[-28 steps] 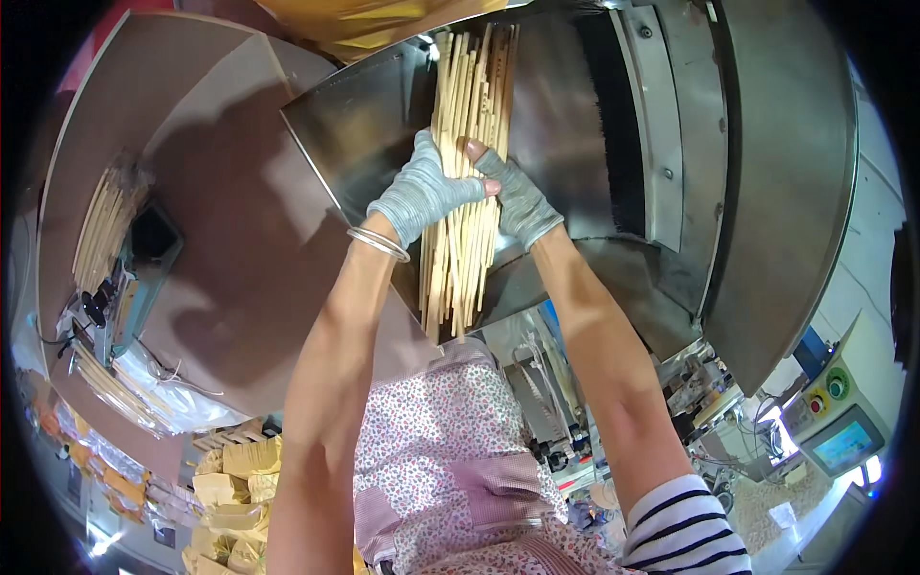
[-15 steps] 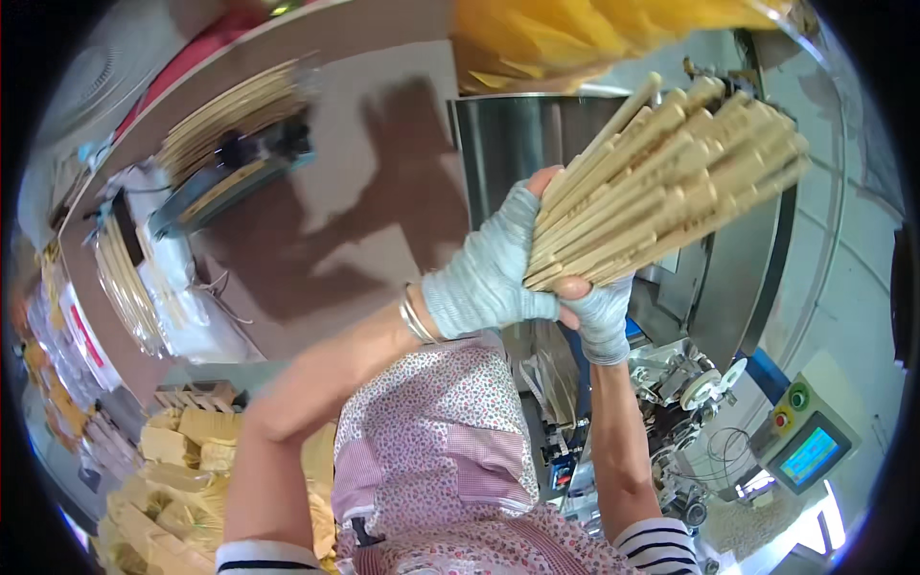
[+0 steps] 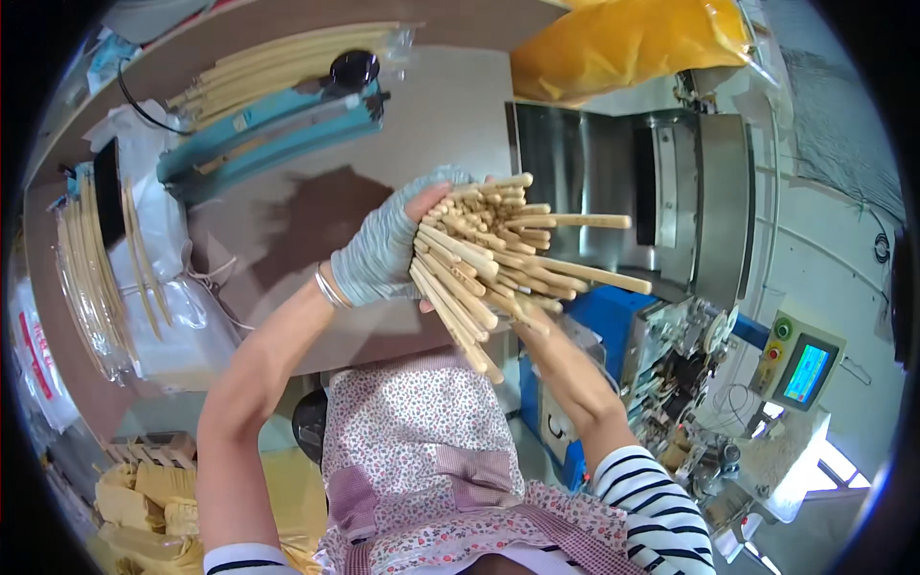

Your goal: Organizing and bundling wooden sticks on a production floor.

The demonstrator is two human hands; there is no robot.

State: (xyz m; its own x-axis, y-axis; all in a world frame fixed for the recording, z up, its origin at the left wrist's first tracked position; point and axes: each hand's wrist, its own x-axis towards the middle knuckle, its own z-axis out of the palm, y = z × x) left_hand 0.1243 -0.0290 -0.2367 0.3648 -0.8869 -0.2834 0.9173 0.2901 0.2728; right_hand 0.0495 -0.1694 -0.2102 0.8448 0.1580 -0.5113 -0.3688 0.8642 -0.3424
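Note:
A thick bundle of pale wooden chopsticks [image 3: 479,254] is fanned out in front of me, above the near edge of the table. The loose ends spread to the right and down toward my apron, and a few sticks stick out well beyond the others. My left hand [image 3: 383,244], in a grey glove with bare fingertips, is closed round the left side of the bundle, its thumb lying along the upper sticks. From the lower right my right forearm [image 3: 565,364] reaches up to the bundle. Behind the sticks, my right hand and its fingers are hidden.
On the table [image 3: 450,96] lie a blue holder [image 3: 278,134], more sticks [image 3: 287,67] in clear wrap and a dark phone [image 3: 108,192]. A steel chute [image 3: 594,153] adjoins the table. To the right stand a machine [image 3: 671,355] and a control screen [image 3: 808,372].
The bundle has come left and lower, and its sticks have turned from pointing up-right to fanning right and toward me. Both hands moved with it; the right one has gone behind the sticks.

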